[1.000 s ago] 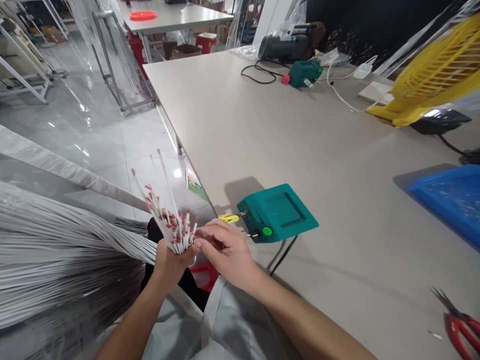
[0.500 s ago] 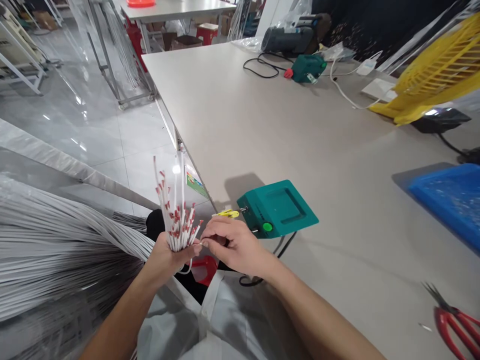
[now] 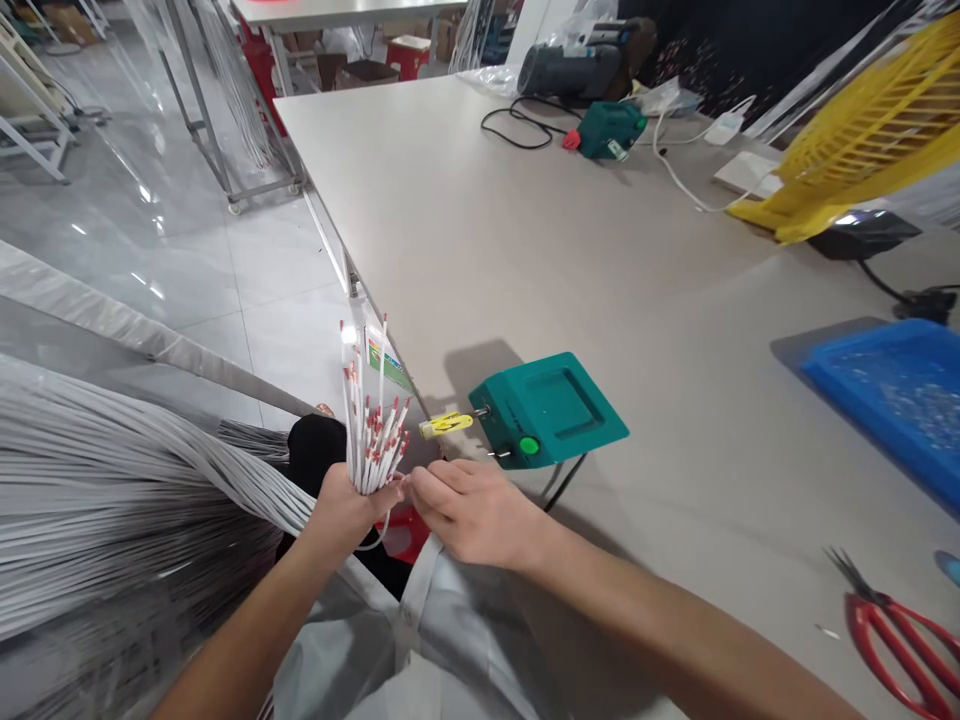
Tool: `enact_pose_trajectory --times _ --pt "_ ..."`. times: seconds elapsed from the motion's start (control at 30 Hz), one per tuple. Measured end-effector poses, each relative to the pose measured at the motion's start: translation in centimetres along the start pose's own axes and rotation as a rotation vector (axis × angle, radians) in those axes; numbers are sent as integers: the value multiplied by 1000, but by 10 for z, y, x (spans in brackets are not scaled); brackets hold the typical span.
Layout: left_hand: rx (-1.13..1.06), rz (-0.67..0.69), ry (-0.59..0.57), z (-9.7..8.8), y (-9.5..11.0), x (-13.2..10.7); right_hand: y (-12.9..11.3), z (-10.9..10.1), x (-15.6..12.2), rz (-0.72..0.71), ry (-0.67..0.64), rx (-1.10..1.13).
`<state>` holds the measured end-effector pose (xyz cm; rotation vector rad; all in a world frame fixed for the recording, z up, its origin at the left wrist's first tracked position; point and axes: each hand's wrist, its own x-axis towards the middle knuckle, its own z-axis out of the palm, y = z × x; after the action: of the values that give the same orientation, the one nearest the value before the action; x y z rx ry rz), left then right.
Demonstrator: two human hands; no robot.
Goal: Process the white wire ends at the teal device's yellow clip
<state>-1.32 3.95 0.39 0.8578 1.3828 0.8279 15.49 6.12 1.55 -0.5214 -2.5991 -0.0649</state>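
Note:
My left hand (image 3: 349, 510) is wrapped round a bundle of white wires (image 3: 367, 455), whose reddish tips stand up above the fist. One wire loops down below that hand. My right hand (image 3: 476, 510) is closed, its fingertips meeting my left thumb at the side of the bundle; what they pinch, if anything, is hidden. Just beyond the right hand, a green device (image 3: 555, 405) with a round green button rests at the table edge. A yellow clip (image 3: 447, 424) is attached to a metal post on its near side.
A thick mass of white wires (image 3: 135, 450) hangs at the left. On the table (image 3: 420, 200) lie red-handled scissors (image 3: 892, 630) and a blue tray (image 3: 892, 390). A yellow fan (image 3: 870, 130), a second green device (image 3: 611, 128) and cables are farther back.
My right hand has turned over, knuckles now upward, and its fingers have curled in. The bundle has shifted slightly right and its wire tips are arranged differently. The view has shifted slightly.

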Motion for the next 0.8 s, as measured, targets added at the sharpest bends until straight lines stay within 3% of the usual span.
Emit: enact_pose_trajectory --times 0.13,0.3,0.37,0.5,0.67,0.8 --pt "29 82 129 -1 2 -6 -3 3 -11 127 171 83" --pt "71 122 128 -2 9 -14 1 -6 -2 699 252 679" --pt "55 113 113 0 9 -16 3 -8 4 807 231 841" --pt "24 96 103 2 8 -17 3 -6 10 781 130 892" --pt "-3 81 162 4 9 -18 0 2 10 803 102 884" --pt "-30 88 138 5 6 -18 -2 8 11 850 112 888"
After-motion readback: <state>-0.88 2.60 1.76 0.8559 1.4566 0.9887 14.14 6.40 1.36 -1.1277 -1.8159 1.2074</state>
